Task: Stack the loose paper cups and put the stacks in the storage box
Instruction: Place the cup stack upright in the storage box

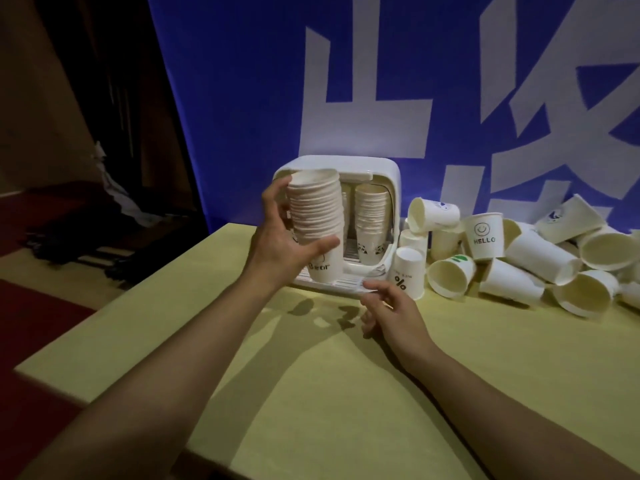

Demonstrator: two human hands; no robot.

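Note:
My left hand (282, 233) grips a tall stack of white paper cups (317, 216), upright, at the open front of the white storage box (388, 171). The stack's lowest cup reads "Bear" and stands at the box's front ledge. Inside the box another stack (372, 220) stands on the right side. My right hand (391, 306) hovers low in front of the box's right corner, fingers loosely curled and holding nothing. Several loose cups (530, 258) lie heaped to the right of the box, one upright reading "HELLO" (485, 235).
A yellow-green table (346, 393) carries everything; its left edge drops to a dark red floor. A blue banner with large white characters (381, 81) hangs right behind the box. An upside-down cup marked "%" (408, 271) stands beside the box's right corner.

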